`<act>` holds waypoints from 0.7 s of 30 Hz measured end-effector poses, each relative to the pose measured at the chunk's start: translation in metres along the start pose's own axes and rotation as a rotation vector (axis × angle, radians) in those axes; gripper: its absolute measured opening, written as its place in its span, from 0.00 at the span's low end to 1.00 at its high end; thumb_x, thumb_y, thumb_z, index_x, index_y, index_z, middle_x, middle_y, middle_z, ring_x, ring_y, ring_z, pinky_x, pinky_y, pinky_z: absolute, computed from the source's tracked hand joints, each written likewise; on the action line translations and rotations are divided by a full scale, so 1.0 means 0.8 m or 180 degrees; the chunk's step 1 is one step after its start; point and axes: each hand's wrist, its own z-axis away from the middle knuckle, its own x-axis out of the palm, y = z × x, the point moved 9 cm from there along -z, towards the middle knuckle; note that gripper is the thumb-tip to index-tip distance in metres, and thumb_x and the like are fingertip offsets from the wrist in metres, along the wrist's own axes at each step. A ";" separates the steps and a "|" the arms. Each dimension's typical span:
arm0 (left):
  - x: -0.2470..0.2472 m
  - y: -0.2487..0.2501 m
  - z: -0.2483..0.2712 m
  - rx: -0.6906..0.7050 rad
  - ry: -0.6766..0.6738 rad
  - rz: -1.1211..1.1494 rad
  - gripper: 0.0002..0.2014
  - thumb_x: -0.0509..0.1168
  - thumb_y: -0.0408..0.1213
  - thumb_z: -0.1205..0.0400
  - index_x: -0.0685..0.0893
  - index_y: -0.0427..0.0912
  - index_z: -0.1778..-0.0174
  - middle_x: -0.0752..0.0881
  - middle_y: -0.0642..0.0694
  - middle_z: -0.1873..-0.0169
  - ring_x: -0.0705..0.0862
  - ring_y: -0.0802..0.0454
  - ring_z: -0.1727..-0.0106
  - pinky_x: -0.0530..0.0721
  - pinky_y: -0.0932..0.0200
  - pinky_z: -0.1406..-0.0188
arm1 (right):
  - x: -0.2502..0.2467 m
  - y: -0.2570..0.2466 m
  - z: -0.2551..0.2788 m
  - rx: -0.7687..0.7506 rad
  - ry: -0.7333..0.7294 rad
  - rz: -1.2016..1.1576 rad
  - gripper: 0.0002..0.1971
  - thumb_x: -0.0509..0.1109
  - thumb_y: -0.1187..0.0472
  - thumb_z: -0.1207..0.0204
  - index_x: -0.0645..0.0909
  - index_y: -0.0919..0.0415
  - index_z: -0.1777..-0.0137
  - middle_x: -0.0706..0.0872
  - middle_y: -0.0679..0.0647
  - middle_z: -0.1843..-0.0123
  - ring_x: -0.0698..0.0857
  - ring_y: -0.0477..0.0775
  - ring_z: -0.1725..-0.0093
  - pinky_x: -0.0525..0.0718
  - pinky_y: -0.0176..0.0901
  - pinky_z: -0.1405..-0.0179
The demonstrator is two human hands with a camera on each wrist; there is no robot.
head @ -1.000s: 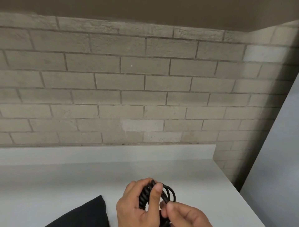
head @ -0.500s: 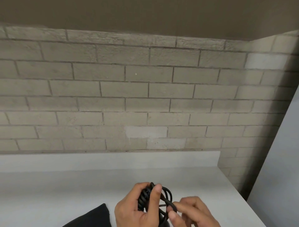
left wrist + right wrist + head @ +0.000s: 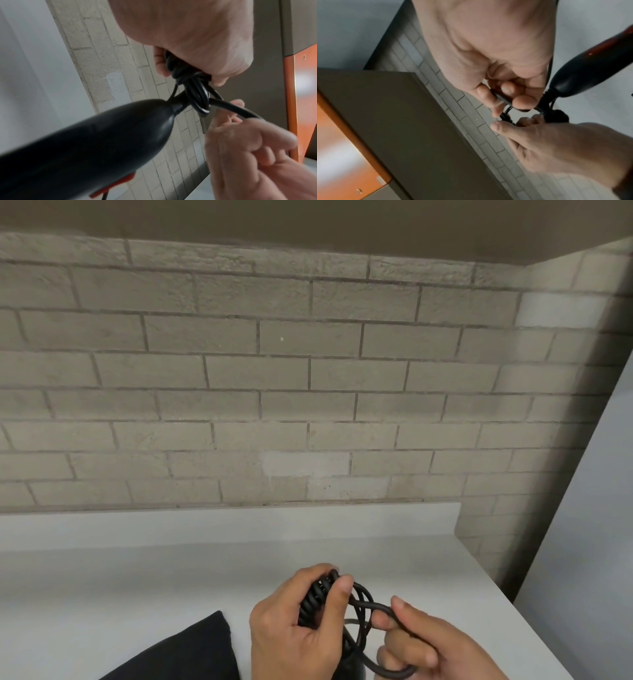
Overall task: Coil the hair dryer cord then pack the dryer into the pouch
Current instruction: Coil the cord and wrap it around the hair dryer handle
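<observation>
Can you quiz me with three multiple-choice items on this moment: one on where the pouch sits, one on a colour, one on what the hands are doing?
1. Where is the black pouch in the head view?
A. On the white counter, left of the hands
B. Against the brick wall
C. Under the right hand

2. What colour is the accent on the hair dryer?
A. Blue
B. Red-orange
C. Green

3. What is the left hand doing?
A. Lying flat on the counter
B. Gripping the coiled cord
C. Opening the pouch

Answers: 1 A, the pouch's corner lies on the counter left of the left hand. 2 B, the left wrist view shows a red-orange strip. 3 B, its fingers wrap the bundle while the right hand holds a loose loop.
</observation>
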 end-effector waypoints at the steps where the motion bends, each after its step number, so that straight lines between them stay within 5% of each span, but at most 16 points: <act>1: 0.002 0.000 0.001 -0.0023 -0.0033 0.0027 0.15 0.71 0.60 0.24 0.93 0.54 0.54 0.80 0.60 0.80 0.75 0.65 0.83 0.73 0.75 0.78 | -0.004 -0.002 0.003 -0.0069 -0.0005 -0.0034 0.36 0.93 0.54 0.75 0.87 0.75 0.66 0.63 0.53 0.86 0.69 0.54 0.80 0.62 0.42 0.75; 5: 0.005 -0.001 -0.002 -0.0023 -0.0063 -0.0030 0.09 0.71 0.56 0.25 0.91 0.58 0.54 0.85 0.60 0.74 0.82 0.60 0.77 0.79 0.70 0.76 | 0.003 0.000 -0.001 -0.0849 -0.0093 0.0352 0.39 0.91 0.40 0.69 0.87 0.72 0.66 0.71 0.58 0.82 0.67 0.50 0.80 0.69 0.35 0.82; 7: 0.003 -0.003 -0.005 -0.0054 -0.0025 0.0009 0.12 0.69 0.61 0.23 0.88 0.58 0.58 0.85 0.58 0.73 0.82 0.57 0.77 0.80 0.64 0.77 | 0.003 0.011 0.000 -0.1039 -0.0228 0.0225 0.37 0.93 0.48 0.68 0.86 0.75 0.65 0.76 0.69 0.76 0.74 0.55 0.80 0.74 0.37 0.80; 9: 0.002 -0.005 -0.005 -0.0104 -0.0003 0.0012 0.14 0.67 0.63 0.22 0.88 0.57 0.59 0.85 0.57 0.74 0.83 0.57 0.76 0.81 0.64 0.77 | 0.022 0.023 0.002 -0.1189 -0.0689 0.0549 0.30 0.92 0.53 0.56 0.86 0.74 0.60 0.81 0.71 0.67 0.80 0.60 0.75 0.77 0.41 0.73; 11: 0.002 -0.007 -0.002 -0.0153 0.0000 0.0007 0.11 0.68 0.60 0.23 0.88 0.58 0.60 0.85 0.57 0.75 0.83 0.57 0.77 0.80 0.67 0.76 | 0.021 0.008 0.003 -0.1761 -0.0478 0.1615 0.24 0.81 0.41 0.34 0.86 0.64 0.57 0.85 0.61 0.59 0.84 0.57 0.65 0.80 0.38 0.64; 13: 0.003 -0.007 0.001 -0.0209 0.0016 0.0017 0.08 0.69 0.57 0.25 0.88 0.58 0.61 0.84 0.57 0.76 0.82 0.58 0.78 0.78 0.69 0.77 | 0.013 0.007 0.001 -0.1556 -0.0296 0.1418 0.35 0.58 0.30 0.23 0.82 0.66 0.49 0.83 0.62 0.51 0.83 0.58 0.52 0.77 0.33 0.51; 15: 0.005 -0.008 0.005 -0.0229 0.0005 -0.0007 0.07 0.70 0.56 0.25 0.88 0.58 0.63 0.83 0.57 0.77 0.80 0.59 0.80 0.76 0.70 0.78 | 0.026 0.012 -0.009 -0.1535 -0.0445 0.2435 0.47 0.46 0.22 0.28 0.81 0.69 0.48 0.80 0.65 0.45 0.80 0.56 0.45 0.74 0.33 0.43; 18: 0.005 -0.007 0.010 -0.0216 0.0021 -0.0053 0.09 0.70 0.56 0.26 0.88 0.57 0.65 0.83 0.57 0.79 0.76 0.60 0.82 0.73 0.71 0.82 | 0.025 0.003 -0.010 -0.1511 -0.0450 0.2784 0.30 0.57 0.29 0.34 0.75 0.58 0.57 0.78 0.56 0.58 0.75 0.42 0.58 0.74 0.36 0.51; 21: 0.003 -0.005 0.011 -0.0167 0.0032 -0.0126 0.09 0.70 0.56 0.27 0.88 0.57 0.68 0.83 0.55 0.79 0.77 0.58 0.82 0.73 0.72 0.82 | 0.019 0.006 0.015 -0.1475 -0.0545 0.2452 0.21 0.66 0.36 0.42 0.85 0.48 0.57 0.87 0.41 0.59 0.85 0.39 0.55 0.77 0.29 0.51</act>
